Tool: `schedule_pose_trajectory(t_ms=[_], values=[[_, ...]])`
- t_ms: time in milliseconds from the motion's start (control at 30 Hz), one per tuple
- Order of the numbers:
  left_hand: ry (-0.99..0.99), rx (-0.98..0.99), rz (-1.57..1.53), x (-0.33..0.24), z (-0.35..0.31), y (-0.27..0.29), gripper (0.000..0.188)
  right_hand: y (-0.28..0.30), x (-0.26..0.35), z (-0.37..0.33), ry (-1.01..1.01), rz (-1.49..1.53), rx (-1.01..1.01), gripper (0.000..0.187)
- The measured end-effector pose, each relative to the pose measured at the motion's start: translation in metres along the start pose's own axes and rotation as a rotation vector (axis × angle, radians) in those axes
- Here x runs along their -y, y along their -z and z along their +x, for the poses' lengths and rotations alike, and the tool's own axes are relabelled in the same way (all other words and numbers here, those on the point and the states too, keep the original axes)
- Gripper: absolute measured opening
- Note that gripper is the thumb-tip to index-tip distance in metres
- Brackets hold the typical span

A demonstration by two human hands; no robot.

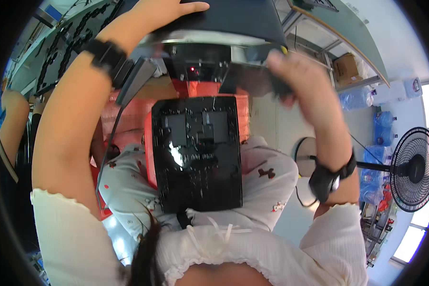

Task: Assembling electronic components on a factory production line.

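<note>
My left hand [169, 10] lies on the dark top of a black machine [224, 19]; a finger is stretched out, and the upper edge cuts off the rest. Under that top, the machine's front carries a small red light. My right hand [298, 78], smeared by motion, is at the machine's right front corner beside a blurred dark flat piece [250, 78]. Whether its fingers grip that piece, I cannot make out. Across my lap rests a glossy black moulded plastic tray [200, 181] with raised shapes and recesses, over something red.
Black parts lie on a green bench [57, 59] at far left, where another person's arm [14, 114] shows. A standing fan [414, 169] and large water bottles [381, 126] are at right. A cardboard box [348, 69] sits below a bench at far right.
</note>
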State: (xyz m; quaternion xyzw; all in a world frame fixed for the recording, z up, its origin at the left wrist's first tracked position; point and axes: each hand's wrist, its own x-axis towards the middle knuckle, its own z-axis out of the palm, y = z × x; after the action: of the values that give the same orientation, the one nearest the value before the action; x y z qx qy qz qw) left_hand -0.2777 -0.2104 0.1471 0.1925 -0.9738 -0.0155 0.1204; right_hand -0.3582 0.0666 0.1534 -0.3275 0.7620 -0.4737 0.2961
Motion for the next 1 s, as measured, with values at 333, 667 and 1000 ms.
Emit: schedule_pose_trajectory(t_ms=[333,667,1000], values=[[-0.246,0.196,-0.416,-0.087,-0.307,-0.047,0.075,-0.105,-0.145,-0.173,-0.159,-0.131,0.294,0.028],[-0.276,0.155,-0.448,-0.096,-0.363,-0.085,0.042,-0.105,-0.134,-0.185,0.428,-0.858,0.093,0.031],[0.160,-0.189,-0.967,-0.072,-0.285,-0.074,0.046,-0.098,-0.093,-0.167,0.681,-0.866,0.012,0.055]])
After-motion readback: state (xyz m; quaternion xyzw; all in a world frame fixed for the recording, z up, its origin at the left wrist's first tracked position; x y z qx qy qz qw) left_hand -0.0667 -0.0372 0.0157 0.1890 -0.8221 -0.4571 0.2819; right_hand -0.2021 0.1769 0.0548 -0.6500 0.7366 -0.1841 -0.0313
